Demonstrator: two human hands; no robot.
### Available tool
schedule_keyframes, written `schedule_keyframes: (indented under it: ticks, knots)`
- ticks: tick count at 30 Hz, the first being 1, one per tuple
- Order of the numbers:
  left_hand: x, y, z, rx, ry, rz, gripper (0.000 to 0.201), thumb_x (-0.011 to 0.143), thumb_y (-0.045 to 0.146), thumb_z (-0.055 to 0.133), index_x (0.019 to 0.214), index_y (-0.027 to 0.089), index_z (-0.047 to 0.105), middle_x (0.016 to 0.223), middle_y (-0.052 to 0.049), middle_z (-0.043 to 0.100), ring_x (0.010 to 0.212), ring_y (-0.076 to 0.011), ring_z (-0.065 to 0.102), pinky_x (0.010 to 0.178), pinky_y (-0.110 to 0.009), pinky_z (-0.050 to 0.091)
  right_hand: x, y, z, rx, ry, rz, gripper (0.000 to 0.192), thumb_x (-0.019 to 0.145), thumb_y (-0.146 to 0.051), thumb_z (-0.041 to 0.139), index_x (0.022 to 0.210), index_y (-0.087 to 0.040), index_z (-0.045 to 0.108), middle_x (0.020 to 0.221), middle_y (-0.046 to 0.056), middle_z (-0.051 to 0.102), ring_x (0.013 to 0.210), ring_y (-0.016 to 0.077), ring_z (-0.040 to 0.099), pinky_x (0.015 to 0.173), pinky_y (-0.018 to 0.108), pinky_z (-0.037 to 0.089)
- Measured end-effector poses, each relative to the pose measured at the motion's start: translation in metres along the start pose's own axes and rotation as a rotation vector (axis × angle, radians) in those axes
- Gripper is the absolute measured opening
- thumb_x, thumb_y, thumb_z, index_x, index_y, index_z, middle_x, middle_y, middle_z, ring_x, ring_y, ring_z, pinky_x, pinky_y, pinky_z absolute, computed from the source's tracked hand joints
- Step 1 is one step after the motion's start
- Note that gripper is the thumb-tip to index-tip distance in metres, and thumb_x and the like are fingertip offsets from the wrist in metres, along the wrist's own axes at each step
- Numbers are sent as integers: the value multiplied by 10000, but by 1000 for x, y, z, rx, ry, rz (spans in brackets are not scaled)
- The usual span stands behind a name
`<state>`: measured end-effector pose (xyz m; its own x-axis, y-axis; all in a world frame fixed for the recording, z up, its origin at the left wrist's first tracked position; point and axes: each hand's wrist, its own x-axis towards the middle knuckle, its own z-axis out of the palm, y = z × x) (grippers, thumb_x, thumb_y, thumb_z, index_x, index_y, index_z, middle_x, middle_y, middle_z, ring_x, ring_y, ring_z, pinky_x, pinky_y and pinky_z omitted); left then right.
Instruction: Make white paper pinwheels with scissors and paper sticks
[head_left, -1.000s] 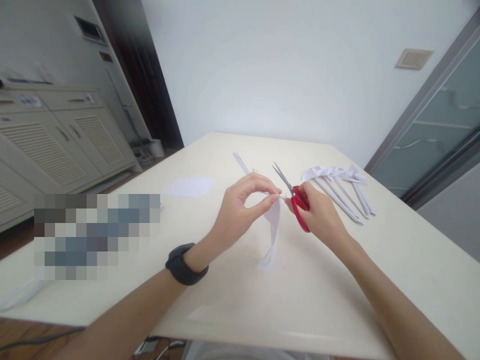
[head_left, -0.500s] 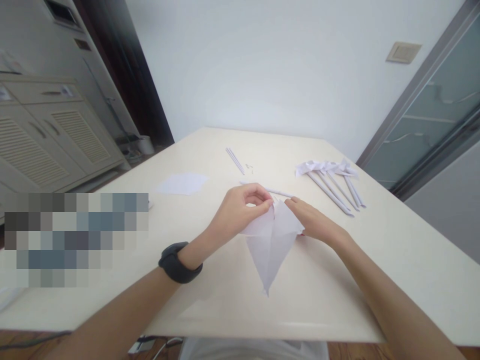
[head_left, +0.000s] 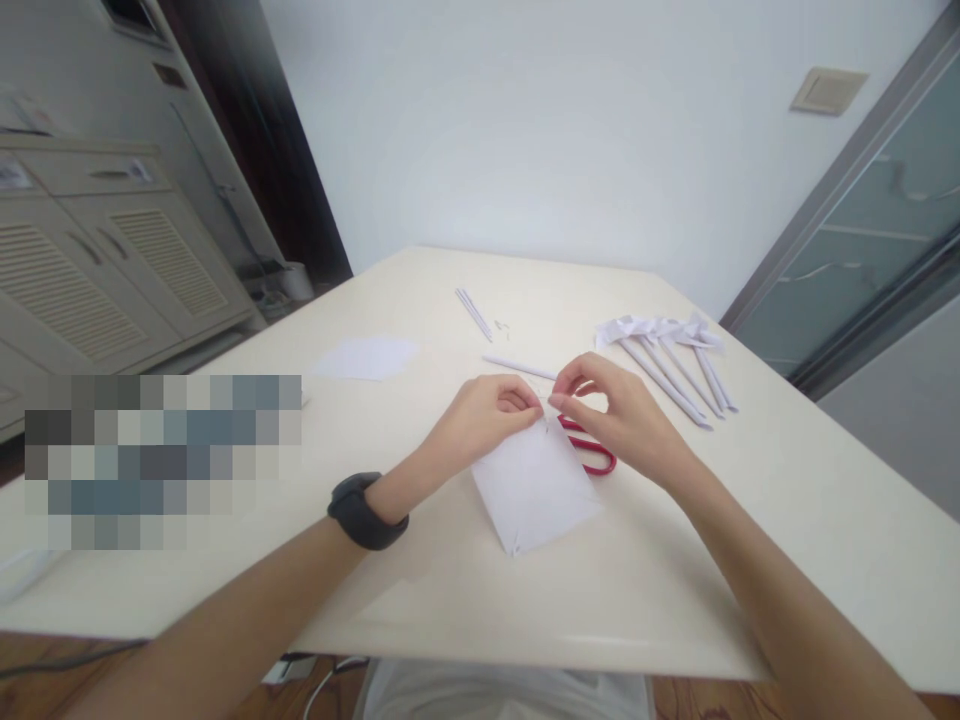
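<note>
1. A blurred block [head_left: 161,462] hides the tabletop's [head_left: 450,590] left part.
2. A flat white sheet [head_left: 365,357] lies toward the left edge.
3. The left hand [head_left: 480,420], its grip a narrow pinch, holds the top corner of the folded paper [head_left: 534,487] mid-tabletop.
4. The right hand [head_left: 626,418] pinches the same corner.
5. The red scissors [head_left: 592,452] are half hidden under the paper.
6. Paper rolls [head_left: 675,372] lie by the right edge, with bare surface at the near edge.

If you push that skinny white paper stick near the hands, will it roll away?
Probably. The thin rolled white paper stick looks round and lies loose on the smooth cream table, so a sideways nudge would likely roll it. It seems very light, and would likely bend or crush if squeezed.
</note>
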<state>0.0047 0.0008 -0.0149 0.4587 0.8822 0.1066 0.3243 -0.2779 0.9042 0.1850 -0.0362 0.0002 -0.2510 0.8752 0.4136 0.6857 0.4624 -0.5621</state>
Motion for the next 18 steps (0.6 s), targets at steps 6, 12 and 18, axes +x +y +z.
schedule_keyframes:
  ticks: [6,12,18]
  knots:
    - [3,-10,-1,-86,36,2,244,731,272,623,959,194,586,800,-34,692,796,-203,674,707,-310,510,-5,-1,20,-310,20,-81,115,820,-220,591,897,-204,507,948,41,568,818,180,548,640,284,422]
    - [2,-14,0,-115,55,-3,374,745,251,620,1099,229,502,875,-34,676,830,-198,674,779,-352,514,-3,5,22,-462,37,-170,66,859,-158,538,913,-195,539,961,50,577,796,174,545,666,292,403]
    - [2,-10,0,-124,52,9,381,739,236,623,1099,215,502,844,-34,682,856,-199,668,805,-357,507,-2,6,24,-517,37,-266,82,891,-147,482,912,-188,550,939,69,603,873,206,541,723,319,386]
